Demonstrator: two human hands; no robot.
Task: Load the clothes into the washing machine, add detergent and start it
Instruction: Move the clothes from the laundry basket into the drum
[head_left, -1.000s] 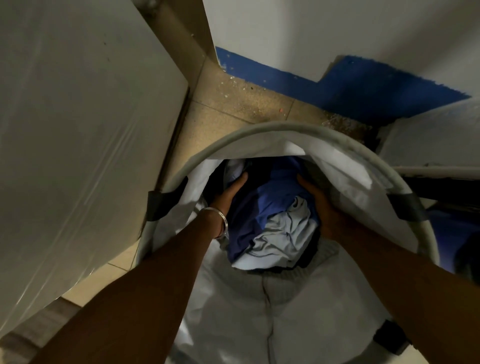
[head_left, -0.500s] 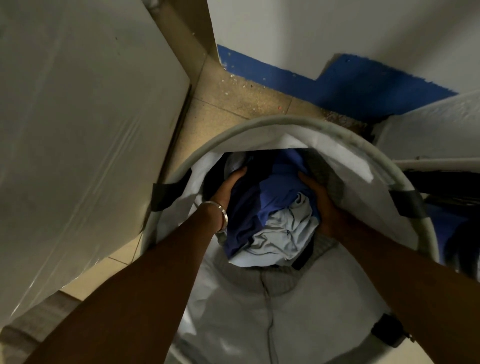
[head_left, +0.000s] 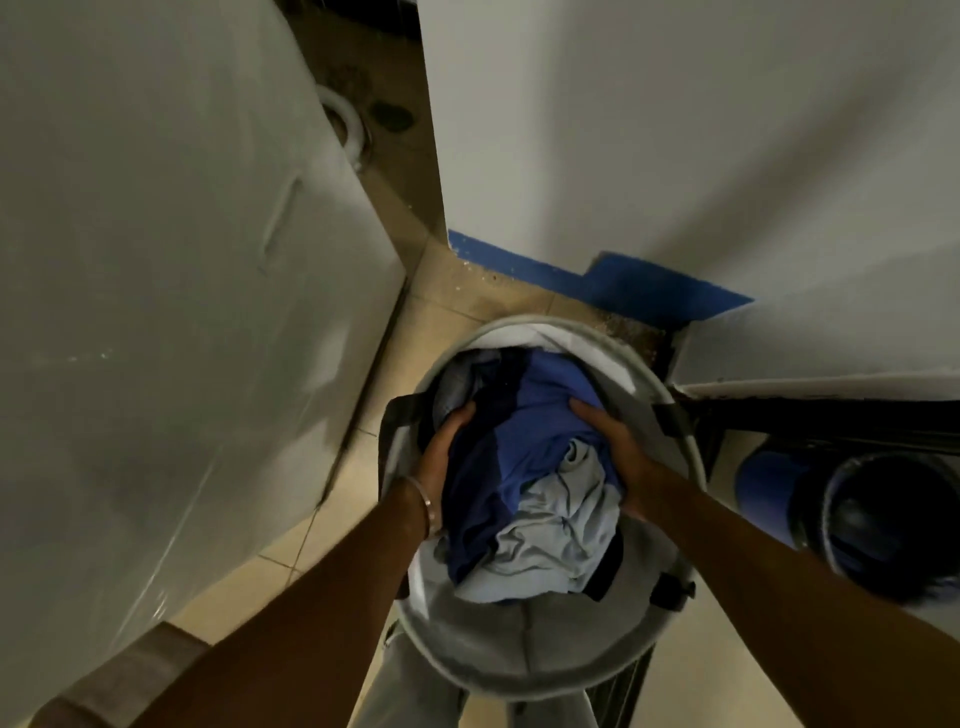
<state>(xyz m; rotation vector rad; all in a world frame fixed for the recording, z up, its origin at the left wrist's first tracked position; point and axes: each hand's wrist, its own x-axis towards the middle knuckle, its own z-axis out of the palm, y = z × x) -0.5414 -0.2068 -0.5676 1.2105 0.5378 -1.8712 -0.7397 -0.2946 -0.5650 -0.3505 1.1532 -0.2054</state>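
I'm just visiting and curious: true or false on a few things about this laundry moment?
1. Both hands grip the bundle of clothes, the left hand and right hand on opposite sides. True.
2. The clothes are all red. False: blue, dark navy and pale grey-blue.
3. The bundle sits within the round laundry basket. True.
4. The left wrist is bare. False: it wears a bracelet.

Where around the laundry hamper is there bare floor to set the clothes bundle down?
Bare tiled floor lies between the white appliance and the laundry hamper, and runs toward the blue skirting. The side by the blue bin is crowded.
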